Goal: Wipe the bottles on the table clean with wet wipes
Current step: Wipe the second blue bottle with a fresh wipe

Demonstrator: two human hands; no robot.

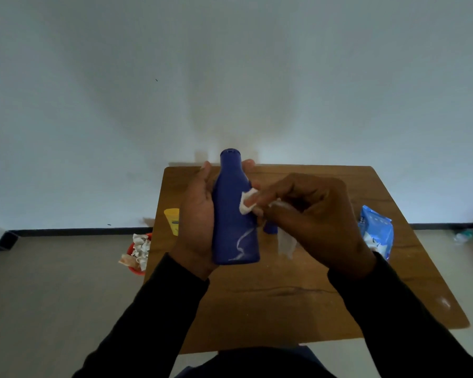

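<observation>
The left hand (195, 214) holds a dark blue bottle (235, 214) upright above the wooden table (298, 290), its fingers curled round the far side so that the fingertips show past the bottle's neck, and its thumb along the near left edge. The bottle's cap points up and away, and a pale streak runs down the lower part of its body. The right hand (317, 216) pinches a white wet wipe (247, 201) between curled fingers and presses a folded corner of it against the bottle's right shoulder; the rest of the wipe hangs loose below the hand. On the table's left edge stands a yellow tube (172, 221), and near the right edge lies a blue pack of wipes (376, 233). Part of another blue item (270, 227) shows behind the held bottle. On the floor left of the table sits an orange bin (138, 255) holding crumpled wipes.
</observation>
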